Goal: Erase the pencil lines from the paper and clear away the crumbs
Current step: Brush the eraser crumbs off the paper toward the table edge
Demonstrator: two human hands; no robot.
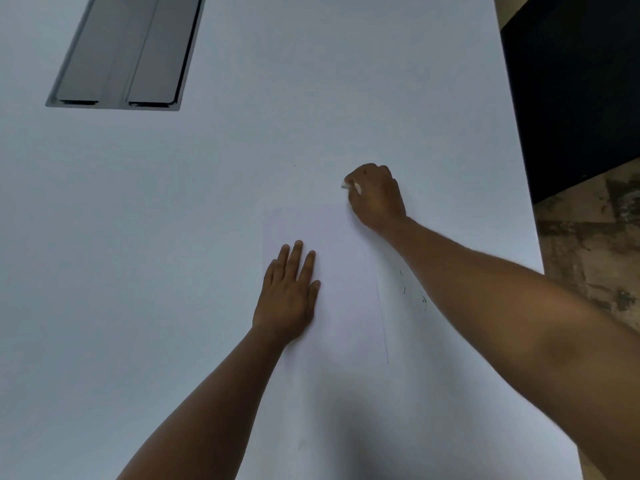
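The white paper point(339, 271) lies flat on the white table point(173, 237), under the left hand point(289, 296), which presses on it with straight fingers, palm down. Just past the far right corner of the paper, the right hand point(375, 195) is curled around a small white eraser point(346, 185), which shows at its fingertips. Some dark crumbs point(414, 296) lie on the table just beside the right forearm. Far beyond the left hand is a grey cable hatch point(128, 53)
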